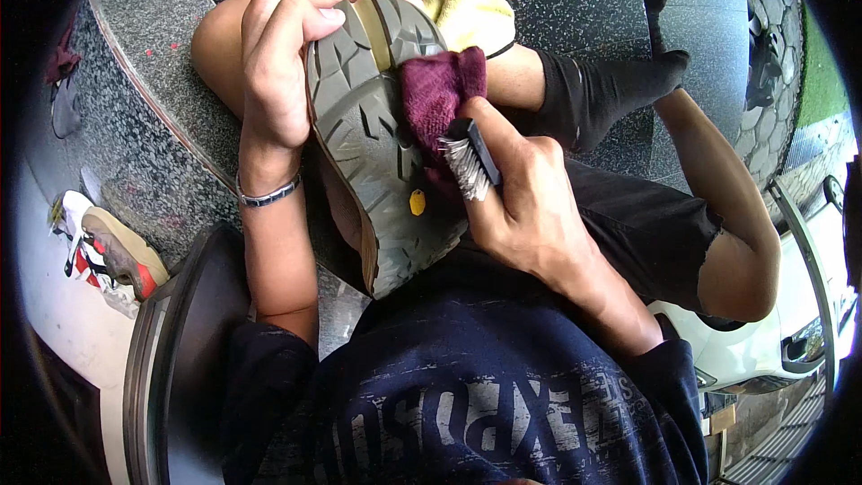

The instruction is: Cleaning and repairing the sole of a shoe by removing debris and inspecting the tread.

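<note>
A dark printed shirt [467,395] fills the foreground as a grey-soled shoe [377,144] is held sole-up over the lap, clasped at the toe by the left hand [283,63], while a maroon cloth [435,90] and black brush [471,157] are pinched against it by the right hand [521,202].

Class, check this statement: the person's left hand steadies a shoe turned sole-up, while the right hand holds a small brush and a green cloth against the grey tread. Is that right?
Not quite: the cloth is dark red, not green. The head view shows the left hand steadying the shoe sole-up, while the right hand holds the small brush and that cloth against the grey tread.
</note>
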The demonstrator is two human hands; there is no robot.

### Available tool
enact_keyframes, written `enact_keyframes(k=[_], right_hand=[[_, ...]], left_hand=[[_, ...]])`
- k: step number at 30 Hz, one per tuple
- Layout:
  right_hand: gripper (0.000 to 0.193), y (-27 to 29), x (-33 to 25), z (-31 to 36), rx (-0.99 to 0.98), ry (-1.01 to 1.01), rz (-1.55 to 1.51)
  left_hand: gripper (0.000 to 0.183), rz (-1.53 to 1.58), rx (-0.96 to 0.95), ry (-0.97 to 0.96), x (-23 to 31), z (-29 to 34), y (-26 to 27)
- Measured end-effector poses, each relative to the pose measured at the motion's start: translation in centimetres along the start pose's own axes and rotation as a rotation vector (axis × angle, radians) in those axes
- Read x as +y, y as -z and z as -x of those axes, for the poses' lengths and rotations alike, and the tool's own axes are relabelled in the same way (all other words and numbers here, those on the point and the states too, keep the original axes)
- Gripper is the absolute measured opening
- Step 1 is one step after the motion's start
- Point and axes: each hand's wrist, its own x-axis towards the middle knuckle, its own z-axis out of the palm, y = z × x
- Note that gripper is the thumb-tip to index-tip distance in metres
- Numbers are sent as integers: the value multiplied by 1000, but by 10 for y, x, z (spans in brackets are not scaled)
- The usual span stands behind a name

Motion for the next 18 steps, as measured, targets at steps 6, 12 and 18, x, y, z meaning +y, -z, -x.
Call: enact_keyframes(k=[6,12,18], right_hand=[[23,0,22,43,-250,-128,-8],[23,64,5,12,-174,-58,-56],[21,47,-17,-68,300,292,25]], left_hand=[[55,58,-119,-15,4,-2,2],[59,190,-44,-54,-2,-2,18],[63,339,-129,-108,-16,-10,39]])
